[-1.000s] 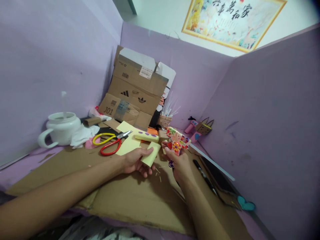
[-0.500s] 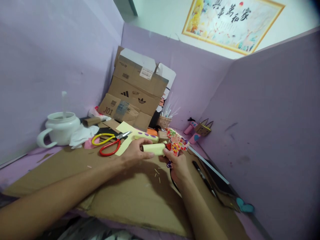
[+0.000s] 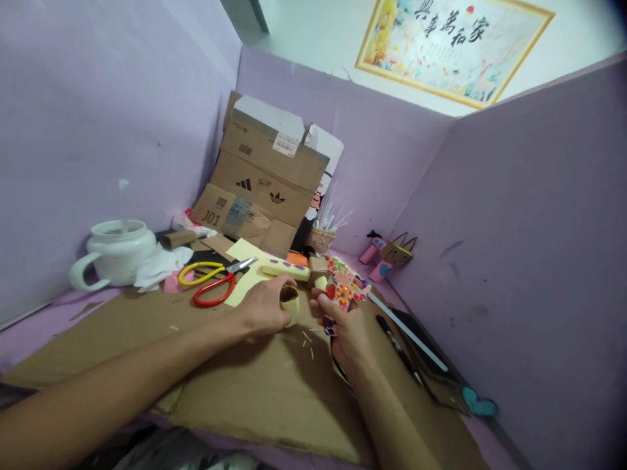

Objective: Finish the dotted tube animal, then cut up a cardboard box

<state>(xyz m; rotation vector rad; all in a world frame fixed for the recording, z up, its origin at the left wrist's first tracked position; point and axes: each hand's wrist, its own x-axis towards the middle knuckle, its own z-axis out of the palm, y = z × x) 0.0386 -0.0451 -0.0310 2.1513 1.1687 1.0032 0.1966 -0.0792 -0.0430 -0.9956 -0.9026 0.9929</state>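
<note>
My left hand (image 3: 267, 303) is closed around a short cardboard tube (image 3: 292, 310) wrapped in pale yellow paper. Its open end faces up, and the brown inside shows. Just to the right, my right hand (image 3: 343, 320) grips a glue gun (image 3: 344, 290) covered in a colourful flower pattern. A long white glue stick (image 3: 409, 333) appears to run out of its back end. The gun's red front part points toward the tube, apart from it. Behind the hands lies a pale yellow roll (image 3: 287, 269) with purple spots, on yellow paper (image 3: 245, 251).
Scissors (image 3: 213, 294) with yellow and red handles lie left of my hands. A white mug (image 3: 120, 251) stands farther left beside crumpled tissue (image 3: 164, 264). Flattened cardboard (image 3: 269, 176) leans at the back. A black pen (image 3: 399, 346) lies at right on the cardboard mat (image 3: 274, 391).
The yellow-wrapped tube has turned from lying sideways to standing more upright, lower in my left hand. My right hand's fingers have come away from the tube, still holding the glue gun.
</note>
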